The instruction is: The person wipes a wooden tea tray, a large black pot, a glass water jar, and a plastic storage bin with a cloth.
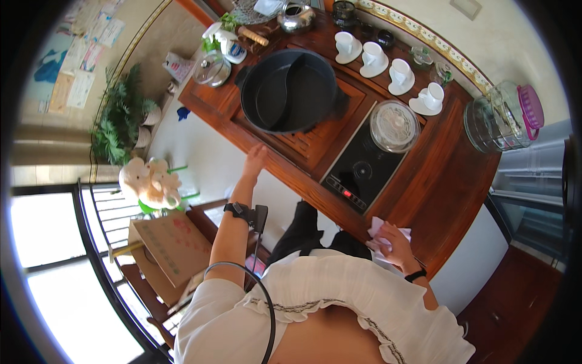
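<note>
A pale pink cloth (377, 226) lies under and in my right hand (392, 242), at the near edge of the wooden tea table (448, 182). My left hand (256, 159) rests on the table's edge with nothing in it. Beyond my left hand stands a black divided hot pot pan (311, 91) on the carved tray part. To its right, an induction cooktop (362, 170) with a lit red display is set into the table. A clear lidded glass bowl (394, 126) stands on the cooktop's far part.
Several white cups on saucers (401, 75) line the back. A large glass jar with a purple lid (502, 119) stands at the right. A spray bottle (232, 48), a glass pot (212, 69) and a silver kettle (295, 17) stand at the far left. A cardboard box (175, 248) is at my left.
</note>
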`<control>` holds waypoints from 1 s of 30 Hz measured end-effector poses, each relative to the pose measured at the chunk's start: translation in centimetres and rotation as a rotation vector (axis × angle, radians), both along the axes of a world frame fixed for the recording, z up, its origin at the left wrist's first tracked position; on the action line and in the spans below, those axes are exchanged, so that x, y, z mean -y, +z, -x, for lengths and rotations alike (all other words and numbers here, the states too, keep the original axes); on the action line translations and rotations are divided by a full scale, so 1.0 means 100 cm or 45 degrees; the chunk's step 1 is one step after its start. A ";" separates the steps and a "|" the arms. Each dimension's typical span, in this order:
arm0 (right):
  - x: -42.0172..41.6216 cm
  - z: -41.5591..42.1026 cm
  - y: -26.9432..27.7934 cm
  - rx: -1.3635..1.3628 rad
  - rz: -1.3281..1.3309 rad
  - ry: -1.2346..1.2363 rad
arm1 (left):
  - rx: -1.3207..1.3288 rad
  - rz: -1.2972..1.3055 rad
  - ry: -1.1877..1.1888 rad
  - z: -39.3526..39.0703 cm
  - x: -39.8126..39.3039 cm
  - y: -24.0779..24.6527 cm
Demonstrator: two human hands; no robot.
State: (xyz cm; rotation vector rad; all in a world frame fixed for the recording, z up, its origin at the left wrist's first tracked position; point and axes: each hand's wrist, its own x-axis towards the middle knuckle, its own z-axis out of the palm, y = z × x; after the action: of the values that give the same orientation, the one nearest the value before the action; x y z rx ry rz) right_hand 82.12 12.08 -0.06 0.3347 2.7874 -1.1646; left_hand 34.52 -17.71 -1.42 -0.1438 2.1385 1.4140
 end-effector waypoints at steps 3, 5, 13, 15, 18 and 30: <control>0.014 0.037 -0.004 -0.017 0.202 -0.684 | 0.023 -0.343 0.205 0.069 -0.031 0.009; 0.019 0.093 0.001 0.020 0.652 -1.010 | 0.010 -0.481 0.235 0.115 -0.031 -0.008; 0.003 0.321 -0.023 -0.249 1.235 -1.204 | 0.172 -0.831 0.145 0.187 -0.048 -0.024; -0.007 0.353 -0.020 -0.291 1.366 -1.238 | 0.224 -0.911 0.115 0.199 -0.053 -0.025; -0.009 0.378 -0.019 -0.437 1.576 -1.208 | 0.234 -0.881 0.196 0.202 -0.066 -0.014; 0.012 0.408 -0.024 -0.509 1.624 -1.469 | 0.174 -0.922 0.103 0.225 -0.022 -0.063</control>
State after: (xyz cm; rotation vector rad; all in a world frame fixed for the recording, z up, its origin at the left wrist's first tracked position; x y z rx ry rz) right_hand 41.34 10.85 -2.50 1.6585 1.2205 -3.0341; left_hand 12.01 -15.51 -7.74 -0.0443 1.4133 2.0617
